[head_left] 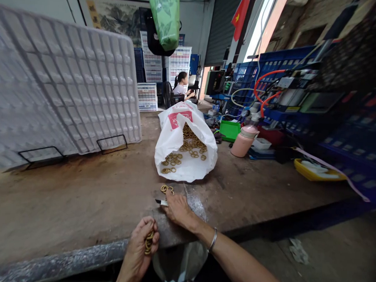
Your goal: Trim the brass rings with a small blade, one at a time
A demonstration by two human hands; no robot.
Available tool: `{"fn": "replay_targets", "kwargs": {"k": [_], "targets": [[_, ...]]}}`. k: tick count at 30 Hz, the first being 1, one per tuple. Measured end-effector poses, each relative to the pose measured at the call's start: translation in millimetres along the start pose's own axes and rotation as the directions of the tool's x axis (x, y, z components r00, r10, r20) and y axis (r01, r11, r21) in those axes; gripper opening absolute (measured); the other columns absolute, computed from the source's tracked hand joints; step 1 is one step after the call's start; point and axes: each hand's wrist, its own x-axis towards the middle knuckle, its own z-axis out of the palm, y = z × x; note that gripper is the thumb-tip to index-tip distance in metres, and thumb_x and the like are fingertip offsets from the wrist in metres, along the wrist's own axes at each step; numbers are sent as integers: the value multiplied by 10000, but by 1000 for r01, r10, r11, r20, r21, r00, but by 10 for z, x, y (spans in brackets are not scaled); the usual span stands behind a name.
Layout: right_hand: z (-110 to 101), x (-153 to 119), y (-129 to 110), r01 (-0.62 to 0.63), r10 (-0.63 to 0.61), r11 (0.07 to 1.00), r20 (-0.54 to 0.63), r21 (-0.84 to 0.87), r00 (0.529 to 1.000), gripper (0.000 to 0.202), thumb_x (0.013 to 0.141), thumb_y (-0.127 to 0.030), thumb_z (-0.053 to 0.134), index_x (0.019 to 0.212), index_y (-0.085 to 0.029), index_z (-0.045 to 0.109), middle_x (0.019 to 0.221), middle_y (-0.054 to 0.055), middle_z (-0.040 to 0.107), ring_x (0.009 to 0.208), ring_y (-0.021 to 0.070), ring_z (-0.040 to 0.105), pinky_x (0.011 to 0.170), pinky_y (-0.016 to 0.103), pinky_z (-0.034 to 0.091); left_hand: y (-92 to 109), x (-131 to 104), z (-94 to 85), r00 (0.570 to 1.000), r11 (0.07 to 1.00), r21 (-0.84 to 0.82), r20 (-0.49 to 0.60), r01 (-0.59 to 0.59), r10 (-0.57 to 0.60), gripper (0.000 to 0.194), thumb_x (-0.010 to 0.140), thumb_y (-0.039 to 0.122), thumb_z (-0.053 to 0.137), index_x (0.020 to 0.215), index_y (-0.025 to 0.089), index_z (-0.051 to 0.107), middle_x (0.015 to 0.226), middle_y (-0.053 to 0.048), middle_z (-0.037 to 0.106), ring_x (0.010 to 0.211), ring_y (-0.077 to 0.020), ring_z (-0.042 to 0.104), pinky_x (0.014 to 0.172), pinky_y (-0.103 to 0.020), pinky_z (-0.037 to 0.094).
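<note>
Several brass-coloured rings (148, 243) are in my left hand (141, 243), its fingers wrapped round them at the table's front edge. My right hand (178, 209) holds a small tool with a dark blade and a white handle (163, 202). Its fingertips touch a few loose rings (166, 189) on the brown table (111, 196). Behind them a white plastic bag (189, 170) lies with its mouth towards me, many more rings (191, 143) inside.
Clear plastic trays (85, 78) stand at the left on wire stands (113, 142). On the right are a pink bottle (244, 141), a green tray (229, 130), a yellow tray (319, 171) and a device with red tubes (290, 85). A person (180, 88) sits in the background.
</note>
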Motion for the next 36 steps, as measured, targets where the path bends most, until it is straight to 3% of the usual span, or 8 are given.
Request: {"fn": "replay_targets", "kwargs": {"k": [4, 7, 10, 16, 21, 26, 32, 36], "targets": [[-23, -92, 44, 22, -26, 996, 49, 92, 998, 272, 790, -214, 461, 1049, -133, 481, 875, 91, 649, 792, 210, 596, 672, 285, 362, -51, -1, 62, 997, 992, 116, -44, -51, 57, 402, 576, 399, 742, 812, 183, 499, 585, 66, 514, 406, -39, 425, 337, -134, 236], [-33, -188, 36, 36, -40, 978, 15, 206, 999, 168, 808, -232, 460, 962, -186, 511, 797, 38, 645, 722, 168, 585, 618, 244, 332, -98, 5, 96, 989, 975, 210, -115, -69, 95, 512, 567, 471, 727, 928, 187, 499, 544, 72, 511, 388, -46, 411, 337, -136, 237], [-75, -297, -20, 72, -69, 934, -20, 351, 997, 121, 827, -271, 458, 914, -206, 512, 753, 8, 623, 671, 137, 557, 578, 219, 316, -136, 32, 106, 985, 955, 283, -113, -94, 131, 581, 578, 515, 706, 1005, 187, 488, 497, 81, 494, 377, -54, 398, 340, -139, 245], [-119, -376, -90, 25, -18, 789, -17, 614, 1000, 110, 810, -305, 464, 776, -202, 480, 637, -40, 500, 592, 105, 454, 541, 201, 307, -181, 114, 58, 988, 905, 415, -73, -96, 139, 533, 548, 627, 664, 780, 162, 546, 406, 72, 451, 335, -52, 343, 332, -156, 252], [-74, -329, -61, -60, 72, 592, 21, 803, 997, 156, 800, -288, 425, 675, -196, 443, 592, -53, 440, 563, 93, 417, 514, 192, 309, -262, 192, 18, 969, 827, 547, -103, -132, 223, 580, 547, 713, 588, 763, 175, 577, 380, 68, 433, 307, -58, 323, 323, -171, 245], [-55, -277, -30, -213, 137, 499, 166, 840, 977, 171, 782, -268, 401, 645, -189, 467, 511, -57, 445, 461, 82, 402, 443, 188, 290, -285, 252, 84, 963, 784, 596, -65, -174, 263, 536, 578, 701, 577, 691, 177, 594, 371, 61, 403, 323, -57, 308, 327, -170, 220], [-52, -265, 23, -202, 190, 503, 121, 841, 974, 175, 770, -277, 434, 641, -176, 495, 524, -52, 489, 488, 81, 449, 472, 180, 320, -164, 156, 229, 989, 793, 596, 17, -126, 144, 470, 658, 628, 571, 714, 161, 565, 433, 61, 434, 346, -55, 348, 342, -163, 280], [-74, -283, 58, -176, 137, 489, 125, 854, 983, 242, 804, -308, 415, 616, -174, 487, 538, -34, 532, 499, 86, 477, 492, 188, 344, -124, 100, 290, 994, 869, 483, 53, -110, 97, 321, 735, 488, 578, 762, 170, 542, 552, 55, 483, 403, -46, 396, 356, -144, 280]]}}
